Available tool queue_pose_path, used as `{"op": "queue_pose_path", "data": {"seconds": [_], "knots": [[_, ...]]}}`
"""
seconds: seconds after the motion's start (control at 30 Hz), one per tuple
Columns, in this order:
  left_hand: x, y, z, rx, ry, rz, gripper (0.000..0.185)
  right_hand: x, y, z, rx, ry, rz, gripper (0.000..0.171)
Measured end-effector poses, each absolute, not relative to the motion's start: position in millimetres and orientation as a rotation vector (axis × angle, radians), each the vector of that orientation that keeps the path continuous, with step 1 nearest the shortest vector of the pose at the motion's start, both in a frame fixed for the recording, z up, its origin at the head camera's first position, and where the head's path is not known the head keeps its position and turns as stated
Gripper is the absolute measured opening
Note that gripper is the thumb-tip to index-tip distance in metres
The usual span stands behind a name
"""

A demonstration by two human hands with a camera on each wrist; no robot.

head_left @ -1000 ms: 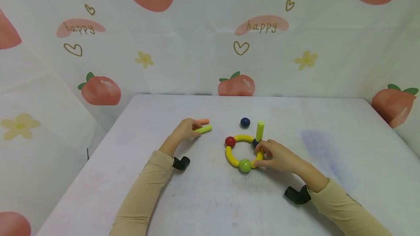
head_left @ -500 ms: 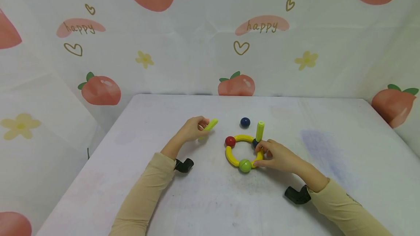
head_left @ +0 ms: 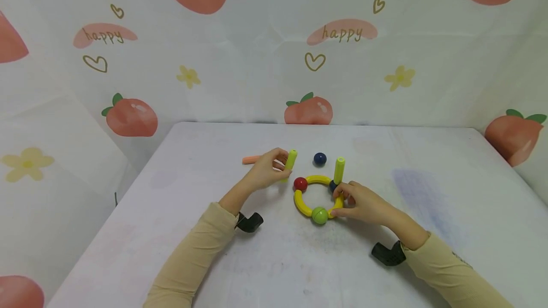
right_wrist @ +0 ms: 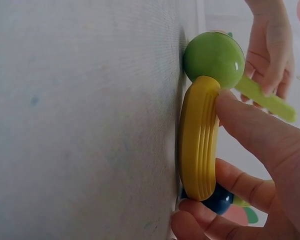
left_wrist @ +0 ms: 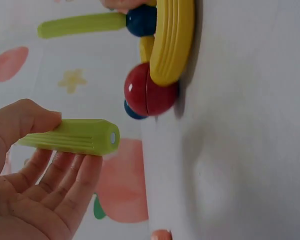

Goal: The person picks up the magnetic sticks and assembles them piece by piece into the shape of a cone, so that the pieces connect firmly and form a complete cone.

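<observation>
The left hand pinched a green stick upright just left of the red ball. The right hand gripped the yellow ring on the table, beside its standing green stick.

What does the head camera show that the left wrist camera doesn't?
Only the head view shows the orange stick lying behind the left hand, the green ball in the ring, and the right hand gripping the yellow ring. Only the left wrist view shows the small round mark on the end face of the held green stick. Both show that stick pinched in the left hand, the red ball, the loose blue ball and the upright green stick.
</observation>
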State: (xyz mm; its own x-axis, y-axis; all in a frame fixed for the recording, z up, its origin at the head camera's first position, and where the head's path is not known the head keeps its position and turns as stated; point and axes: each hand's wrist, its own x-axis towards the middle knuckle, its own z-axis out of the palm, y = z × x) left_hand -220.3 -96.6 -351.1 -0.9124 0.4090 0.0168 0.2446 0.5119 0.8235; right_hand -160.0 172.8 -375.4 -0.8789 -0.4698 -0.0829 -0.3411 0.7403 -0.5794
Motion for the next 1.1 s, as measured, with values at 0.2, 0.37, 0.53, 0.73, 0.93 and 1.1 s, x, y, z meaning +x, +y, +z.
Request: {"op": "queue_pose_path", "data": {"seconds": [0.2, 0.37, 0.53, 0.73, 0.93, 1.1], "knots": [[-215, -85, -347, 0.579, 2.494, 1.501, 0.036, -161, 173, -375, -0.647, 2.719, -0.835, 0.039], [-213, -80, -348, 0.591, 2.468, 1.543, 0.036, -161, 173, -375, -0.651, 2.717, -0.836, 0.039], [-214, -77, -353, 0.608, 2.449, 1.562, 0.034, -161, 173, -376, -0.644, 2.712, -0.843, 0.038], [-213, -74, -358, 0.623, 2.431, 1.541, 0.034, -161, 173, -376, -0.635, 2.706, -0.857, 0.038], [-212, -73, -361, 0.623, 2.439, 1.537, 0.035, -161, 173, -377, -0.643, 2.71, -0.86, 0.039], [-212, -73, -361, 0.629, 2.433, 1.549, 0.034, -160, 174, -377, -0.64, 2.71, -0.864, 0.039]]}}
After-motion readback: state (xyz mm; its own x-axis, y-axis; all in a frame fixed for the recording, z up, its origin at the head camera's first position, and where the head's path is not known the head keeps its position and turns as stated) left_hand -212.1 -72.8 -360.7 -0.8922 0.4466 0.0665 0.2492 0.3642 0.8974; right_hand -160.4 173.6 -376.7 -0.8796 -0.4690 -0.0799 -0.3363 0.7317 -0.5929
